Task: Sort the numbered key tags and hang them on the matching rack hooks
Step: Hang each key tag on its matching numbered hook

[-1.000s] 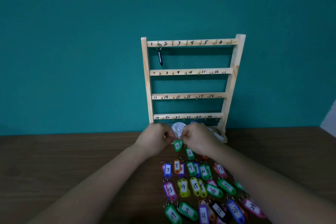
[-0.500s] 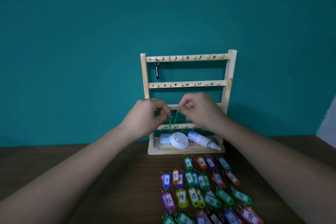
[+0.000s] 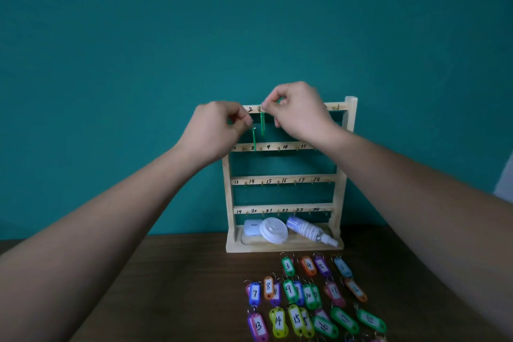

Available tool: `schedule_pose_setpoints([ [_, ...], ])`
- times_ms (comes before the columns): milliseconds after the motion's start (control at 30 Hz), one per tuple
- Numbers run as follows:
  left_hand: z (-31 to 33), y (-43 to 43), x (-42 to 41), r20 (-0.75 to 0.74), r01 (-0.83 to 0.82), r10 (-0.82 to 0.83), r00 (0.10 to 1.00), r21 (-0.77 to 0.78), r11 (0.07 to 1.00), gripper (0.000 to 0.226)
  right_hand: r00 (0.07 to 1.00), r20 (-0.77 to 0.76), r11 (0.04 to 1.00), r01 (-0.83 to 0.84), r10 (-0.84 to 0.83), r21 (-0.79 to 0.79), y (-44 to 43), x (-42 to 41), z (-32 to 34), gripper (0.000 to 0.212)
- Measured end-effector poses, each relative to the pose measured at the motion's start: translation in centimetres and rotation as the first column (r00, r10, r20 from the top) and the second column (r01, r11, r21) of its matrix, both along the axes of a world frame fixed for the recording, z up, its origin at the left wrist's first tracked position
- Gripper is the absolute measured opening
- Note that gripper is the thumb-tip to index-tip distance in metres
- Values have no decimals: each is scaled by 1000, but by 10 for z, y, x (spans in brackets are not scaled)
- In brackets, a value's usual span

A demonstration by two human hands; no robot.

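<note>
A wooden key rack [image 3: 341, 175] with four numbered rails stands against the teal wall. Both hands are raised to its top rail. My left hand [image 3: 216, 130] pinches a green tag [image 3: 254, 138] by its ring, and the tag hangs edge-on below the fingers. My right hand [image 3: 298, 110] pinches the ring of a second green tag [image 3: 262, 126] right at the hook beside the number 2. My hands hide most of the top rail. Several coloured numbered tags [image 3: 308, 296] lie in rows on the table in front of the rack.
The rack's base tray [image 3: 286, 246] holds a small white case [image 3: 252, 228], a round white lid [image 3: 273, 230] and a lying spray bottle [image 3: 309, 230]. The brown table [image 3: 180, 286] runs to the teal wall. A pale surface shows at the far right edge.
Both hands rose from the table, past the rack's lower rails, to the top rail, each carrying a green tag. The view tilted down, so the rack sits lower.
</note>
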State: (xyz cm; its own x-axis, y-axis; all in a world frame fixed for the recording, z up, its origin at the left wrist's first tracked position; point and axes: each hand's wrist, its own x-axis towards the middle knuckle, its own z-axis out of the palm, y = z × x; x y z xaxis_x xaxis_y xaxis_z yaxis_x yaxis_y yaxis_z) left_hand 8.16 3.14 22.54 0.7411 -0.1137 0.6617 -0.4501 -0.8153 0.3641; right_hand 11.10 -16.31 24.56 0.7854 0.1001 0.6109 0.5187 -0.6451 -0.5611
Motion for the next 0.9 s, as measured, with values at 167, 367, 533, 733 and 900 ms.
schedule_pose_setpoints([
  [167,16,-9,7,-7,-31,31,999,-56,998,13,997,-20,996,76,-77,-41,5,9,6,19],
  [367,26,-21,18,-40,-87,84,996,-83,993,13,989,-7,983,149,-151,-106,11,14,0,20],
  [533,28,-24,28,-66,-138,134,989,-64,988,12,989,40,983,146,-143,-108,9,13,-5,17],
  [733,20,-22,32,13,-167,168,986,-49,985,9,992,105,996,69,-63,-55,-3,1,-20,10],
  [900,2,-20,15,130,-81,112,985,-221,972,6,989,150,999,14,-8,-40,-18,-17,-52,8],
])
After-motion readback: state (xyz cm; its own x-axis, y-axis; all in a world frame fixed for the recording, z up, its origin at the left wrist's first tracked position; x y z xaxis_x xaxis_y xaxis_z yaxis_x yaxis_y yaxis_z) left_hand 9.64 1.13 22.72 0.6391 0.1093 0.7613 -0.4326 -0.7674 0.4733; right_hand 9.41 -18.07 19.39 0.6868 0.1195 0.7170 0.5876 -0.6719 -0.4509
